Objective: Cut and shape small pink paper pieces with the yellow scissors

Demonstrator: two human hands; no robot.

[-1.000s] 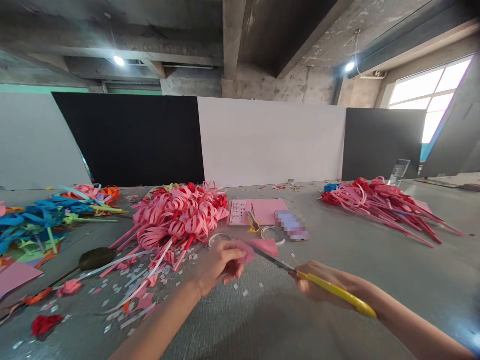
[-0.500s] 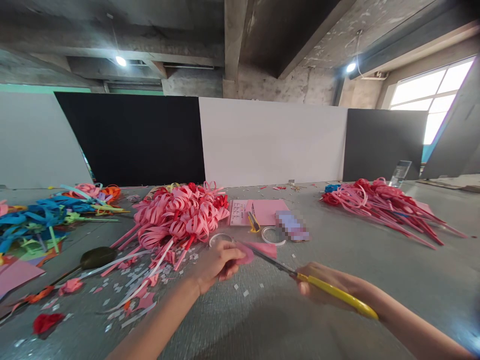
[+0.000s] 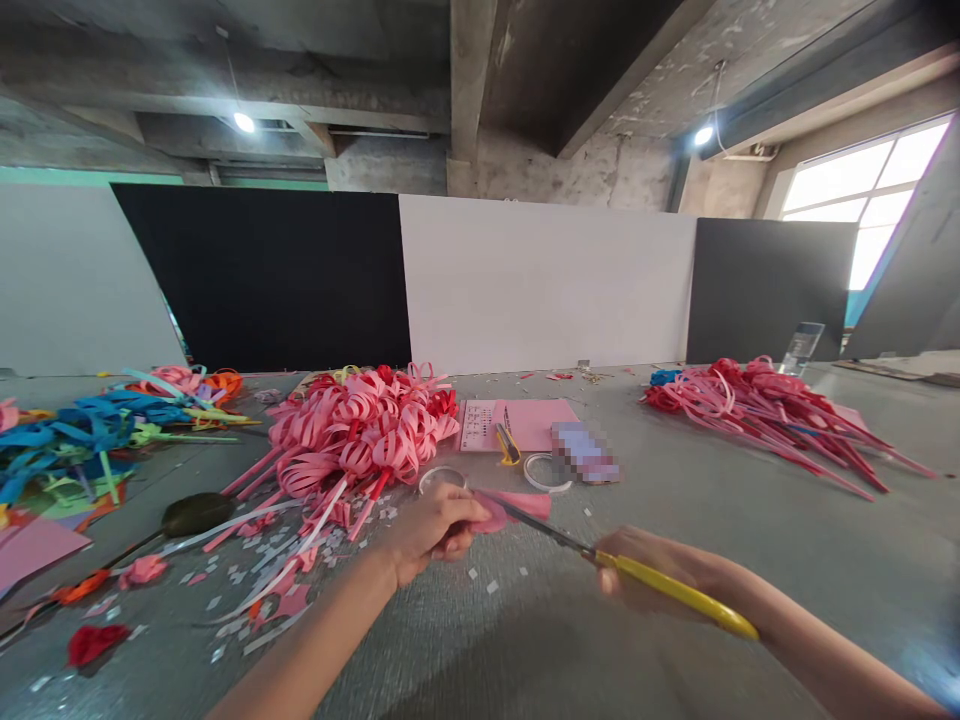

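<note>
Between the fingers of my left hand [image 3: 448, 520] is a small piece of pink paper [image 3: 493, 516], its far end sticking out to the right. My right hand [image 3: 637, 562] is closed around the yellow-handled scissors [image 3: 679, 592]. Their blades [image 3: 544, 527] point left and lie across the pink paper, close to my left fingertips. Both hands are above the grey table [image 3: 570, 640]. Just beyond them lie a roll of clear tape [image 3: 442, 480] and another roll of tape [image 3: 547, 473].
Pink paper-loop flowers [image 3: 360, 430] are heaped left of centre, with scraps around. Blue and green paper flowers [image 3: 97, 435] lie far left, pink stems [image 3: 780, 425] at right. A pink sheet [image 3: 536, 422], a utility knife [image 3: 508, 443] and a phone-like blurred object [image 3: 585, 452] sit ahead.
The scissor blades have shifted slightly against the pink paper, and more of the paper shows above the blades. Both hands stay almost in place.
</note>
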